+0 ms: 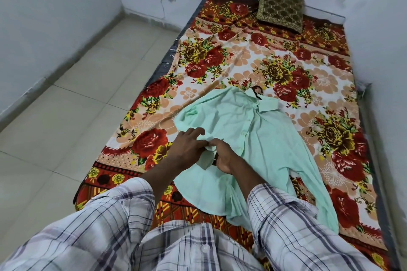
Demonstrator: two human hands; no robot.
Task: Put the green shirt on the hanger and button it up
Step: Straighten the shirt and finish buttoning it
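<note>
Head view: we are bending over the bed [169,57], where the green shirt [271,145] is lying face up in the middle of the frame on the flowered sheet [220,61]. Its collar [265,105] is pointing to the upper right and its hem is nearest our body. The dark hook of the hanger [258,90] is poking out above the collar, so we are judging the hanger to be inside the shirt already and the buttoning to be under way. Lying flat like this, the fabric is resting while both hands are working on one spot. Our left hand [189,147] and right hand [223,157] are meeting at the front opening, low on the placket [244,125]. Each grip is closed on the shirt's edge in a fingertip pinch, apparently bringing a button to its hole, though the button itself is hidden under our fingers. Higher up, the placket is looking closed. The bed's left edge is running diagonally from the lower left to the upper middle of the frame, with bare tiled floor [66,116] beyond it, and the shirt is lying well inside that edge. A long sleeve [326,193] is trailing toward the lower right, nearing the side by the wall [385,28]. Open sheet is stretching above the collar up to the pillow [280,10] at the top, giving us room to slide the shirt upward.
</note>
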